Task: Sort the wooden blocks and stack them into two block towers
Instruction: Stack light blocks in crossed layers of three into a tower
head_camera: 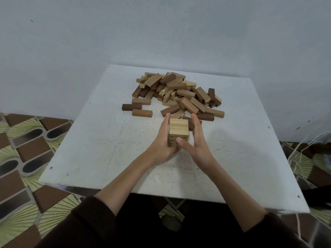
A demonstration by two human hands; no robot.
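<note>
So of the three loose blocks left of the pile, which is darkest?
The middle block, farthest left: deep brown, while the blocks behind and in front are lighter reddish-tan.

Soft, even, fairly dim indoor light, cool cast. Faint diffuse shadow on the white table [93, 140] right of the hands; darker shadow beneath its near edge. No glare. Wide-angle distortion bows table edges and patterned floor [23, 151] at the margins. Slight softness overall; left hand [162, 142] mildly motion-blurred.

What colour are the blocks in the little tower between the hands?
Pale, light wood, seen in the head view: the tower has dark printed marks on its near side.
</note>
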